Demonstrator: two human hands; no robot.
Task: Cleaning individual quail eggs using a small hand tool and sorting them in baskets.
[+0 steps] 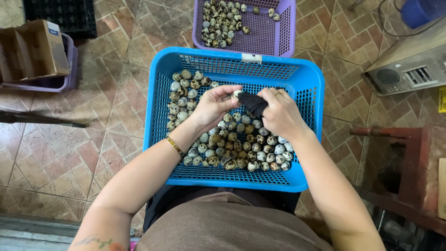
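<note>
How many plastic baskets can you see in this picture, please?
3: the blue basket on the lap, the purple basket beyond it, and the lilac basket at far left.

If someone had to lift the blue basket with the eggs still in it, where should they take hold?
Probably the solid top rim of the blue basket on its two short sides, fingers curling under from outside. The mesh walls look flimsy, the speckled eggs lie loose, and both the left hand and right hand occupy the middle.

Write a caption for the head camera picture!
Left hand holds a speckled egg; right hand wipes it with a dark cloth.
</note>
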